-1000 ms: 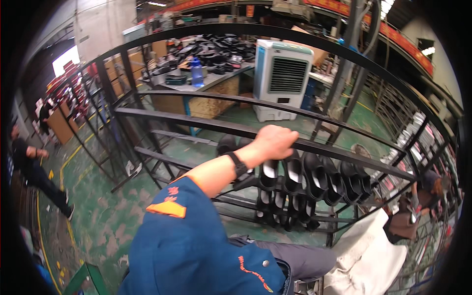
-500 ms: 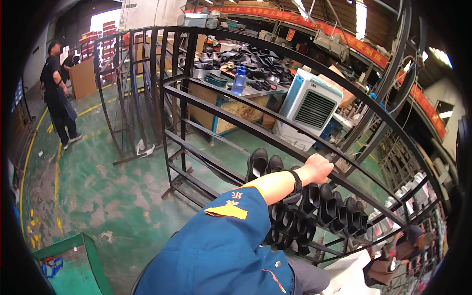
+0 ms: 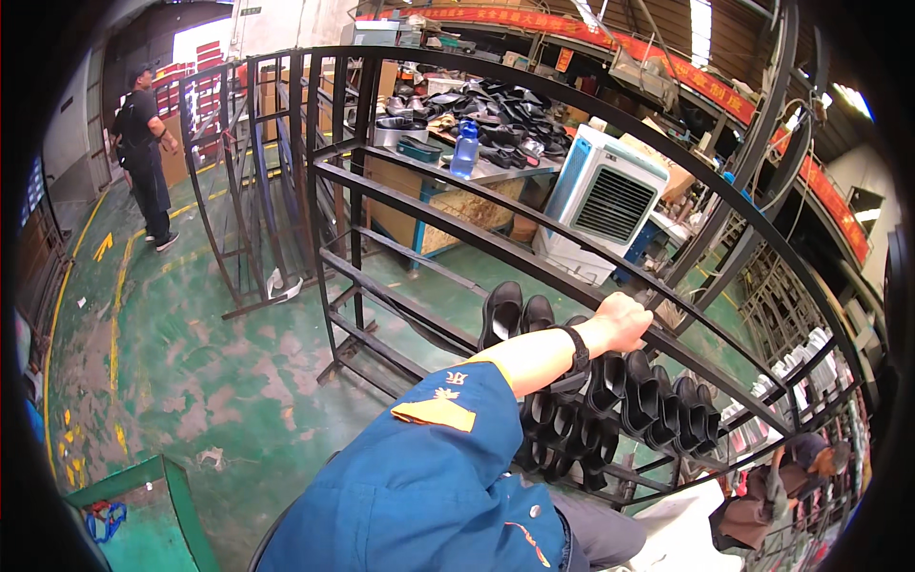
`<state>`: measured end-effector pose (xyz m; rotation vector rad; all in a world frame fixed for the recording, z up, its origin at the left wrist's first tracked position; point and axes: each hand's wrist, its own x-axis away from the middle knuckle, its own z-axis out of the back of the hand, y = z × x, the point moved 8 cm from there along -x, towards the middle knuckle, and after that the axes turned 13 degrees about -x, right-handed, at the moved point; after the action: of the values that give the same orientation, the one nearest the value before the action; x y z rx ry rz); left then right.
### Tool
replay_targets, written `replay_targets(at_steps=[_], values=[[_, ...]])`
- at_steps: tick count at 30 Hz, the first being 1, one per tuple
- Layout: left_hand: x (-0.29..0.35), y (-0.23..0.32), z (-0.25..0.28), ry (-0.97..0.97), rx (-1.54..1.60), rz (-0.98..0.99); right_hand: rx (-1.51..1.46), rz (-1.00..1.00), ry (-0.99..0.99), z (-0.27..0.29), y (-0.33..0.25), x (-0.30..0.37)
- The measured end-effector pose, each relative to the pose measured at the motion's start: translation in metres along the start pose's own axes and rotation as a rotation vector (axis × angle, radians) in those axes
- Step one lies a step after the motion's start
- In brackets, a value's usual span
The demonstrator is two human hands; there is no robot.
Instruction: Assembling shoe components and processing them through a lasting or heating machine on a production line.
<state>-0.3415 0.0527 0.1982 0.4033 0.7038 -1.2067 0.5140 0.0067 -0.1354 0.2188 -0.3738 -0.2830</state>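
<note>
My left hand [image 3: 621,322] is closed around an upper rail of the black metal shoe rack [image 3: 448,227]. A dark watch band [image 3: 578,351] circles that wrist, and a blue sleeve covers the upper arm. Under my forearm, black shoes [image 3: 640,396] stand in rows on the lower levels of the rack. Another black shoe [image 3: 501,315] shows just beyond the forearm, and the arm hides part of the rows. My right hand is out of the picture.
Behind the rack, a table [image 3: 519,181] bears heaped shoes and a blue bottle [image 3: 464,149]. An air cooler [image 3: 610,200] stands beside it. A green bin [image 3: 143,520] is at the lower left. People stand at far left [image 3: 145,157] and lower right [image 3: 777,491].
The standing person at far left has shifted rightward and turned. At lower right, the other person shows more fully. My left hand keeps its grip on the rail.
</note>
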Motion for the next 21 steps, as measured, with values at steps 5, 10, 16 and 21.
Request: replay_targets(at_steps=[5,10,16,21], values=[[-0.008,0.014,0.006,-0.073,-0.006,-0.008,-0.980,-0.798,-0.077,0.138,-0.017,-0.030],[-0.008,0.010,0.005,-0.086,-0.018,-0.004,-1.173,-1.065,-0.383,0.249,-0.049,-0.062],[-0.003,0.004,0.013,-0.091,-0.090,0.011,-1.130,-0.772,-0.062,0.252,-0.042,-0.094],[-0.005,0.007,0.009,-0.008,-0.143,0.032,-1.110,-0.853,-0.197,0.217,-0.033,-0.076]])
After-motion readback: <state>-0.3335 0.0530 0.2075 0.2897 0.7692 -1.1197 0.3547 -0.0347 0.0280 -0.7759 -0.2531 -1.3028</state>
